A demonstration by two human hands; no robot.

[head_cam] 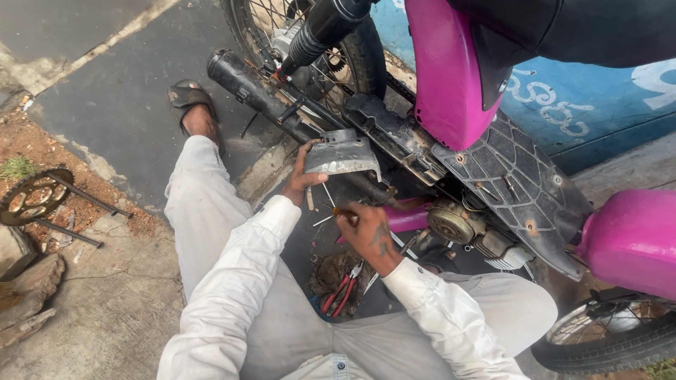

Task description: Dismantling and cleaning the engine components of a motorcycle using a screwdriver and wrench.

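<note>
While my left hand pinches the grey metal cover by its edge, steadying it against the magenta moped, my right hand closes around a screwdriver below it; red-handled pliers lie within reach.

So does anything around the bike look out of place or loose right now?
Yes. The grey metal cover is tilted off the magenta moped, propped only by the left hand. Red-handled pliers lie on the ground below the right hand, and a loose sprocket sits in the dirt at far left.
</note>
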